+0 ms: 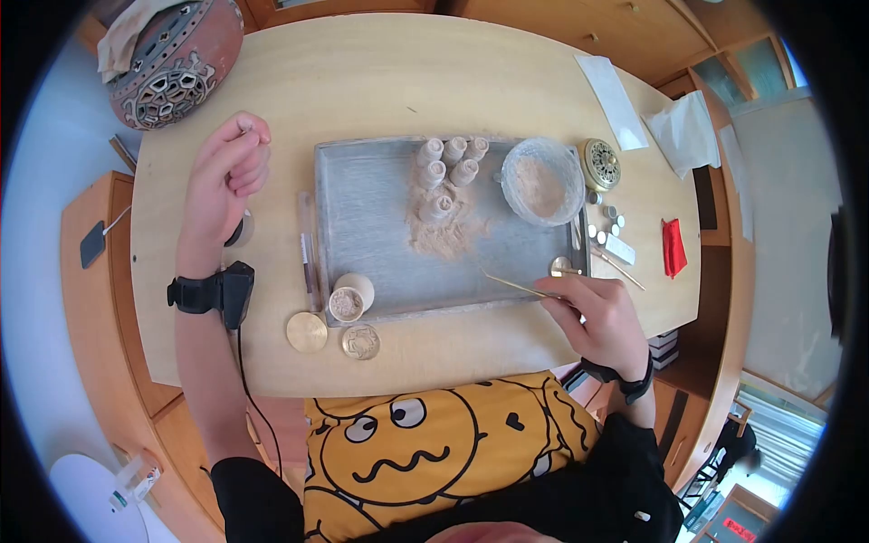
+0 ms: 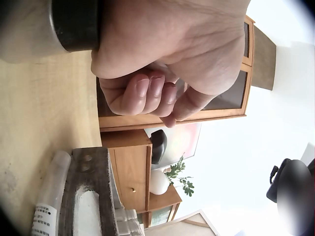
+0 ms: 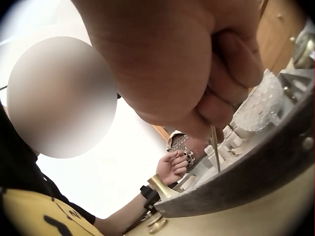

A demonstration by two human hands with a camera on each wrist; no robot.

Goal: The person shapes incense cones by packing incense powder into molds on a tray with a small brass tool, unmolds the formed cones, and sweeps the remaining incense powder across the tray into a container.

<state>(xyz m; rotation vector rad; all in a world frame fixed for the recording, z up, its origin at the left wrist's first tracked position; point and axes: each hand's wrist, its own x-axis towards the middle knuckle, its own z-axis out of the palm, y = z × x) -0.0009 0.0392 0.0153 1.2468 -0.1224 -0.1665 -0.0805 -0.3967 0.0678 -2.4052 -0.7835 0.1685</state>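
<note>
My right hand point(image 1: 597, 321) pinches a thin gold-coloured tool point(image 1: 514, 285) over the front right of a grey tray point(image 1: 371, 226). Its tip points down at the tray floor, short of the loose beige powder point(image 1: 444, 239). In the right wrist view the slender tool point(image 3: 215, 152) hangs below the fingers. Around the powder stand several small powder-dusted cups point(image 1: 464, 172). My left hand point(image 1: 231, 167) is raised beyond the tray's left side, its fingers loosely curled with nothing visible in them; the left wrist view shows the same curled left hand point(image 2: 152, 88).
A frosted bowl point(image 1: 543, 181) of powder sits at the tray's right, beside an ornate brass pot point(image 1: 599, 165). An open jar point(image 1: 351, 299) occupies the front left corner, near a brass lid point(image 1: 307, 332). Small containers and a red pouch point(image 1: 673, 249) lie right; a patterned vessel point(image 1: 176, 68) stands back left.
</note>
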